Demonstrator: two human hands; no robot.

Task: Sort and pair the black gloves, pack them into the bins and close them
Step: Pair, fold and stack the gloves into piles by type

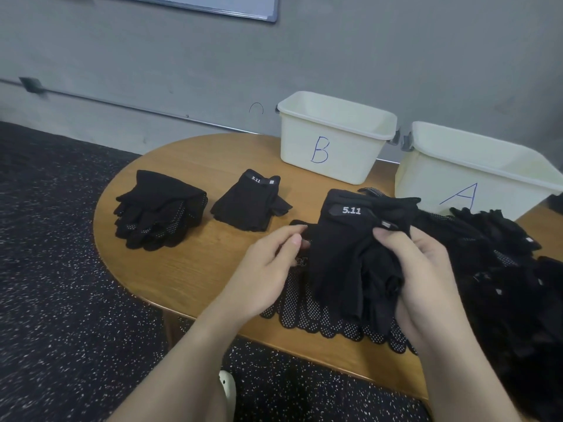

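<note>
While the right hand curls its fingers and thumb round a black full-finger glove held above the wooden table, the left hand sits just beside it at the glove's left edge, fingers loosely bent; whether it actually pinches the fabric cannot be told. The glove's long axis runs roughly away from the person, cuff with its "5.11" tab at the far end, fingers hanging down toward the near table edge. Under it lie dotted-palm gloves with their fingertips pointing at the near edge. A heap of unsorted black gloves spreads over the right side of the table. At the left stands a stack of full-finger gloves, fingertips pointing left and toward the person, and just right of it a pile of fingerless gloves, cuffs at the far end. Behind them, by the wall, are two open cream bins: bin B near the middle and bin A to its right, close together but apart.
</note>
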